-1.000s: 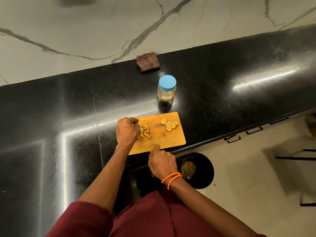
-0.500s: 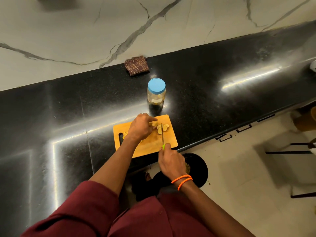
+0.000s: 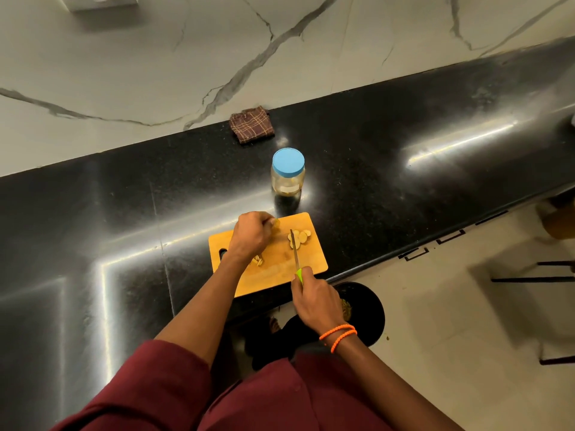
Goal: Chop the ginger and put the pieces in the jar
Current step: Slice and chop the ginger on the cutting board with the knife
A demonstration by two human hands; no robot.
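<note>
From the head view, a wooden cutting board [image 3: 277, 259] lies at the near edge of the black counter [image 3: 124, 213]. The right hand [image 3: 314, 298] grips the green handle of a knife [image 3: 295, 248], whose blade points away from the person and lies against the left side of a small heap of ginger slices [image 3: 300, 237]. The left hand [image 3: 250, 234], fingers curled, pinches one ginger piece [image 3: 275, 223] just left of the blade. Chopped bits [image 3: 258, 260] show below that wrist. The slices lie right of the blade, so the left hand is nearer to feed them. The jar [image 3: 287, 171], blue lid on, stands just beyond the board.
</note>
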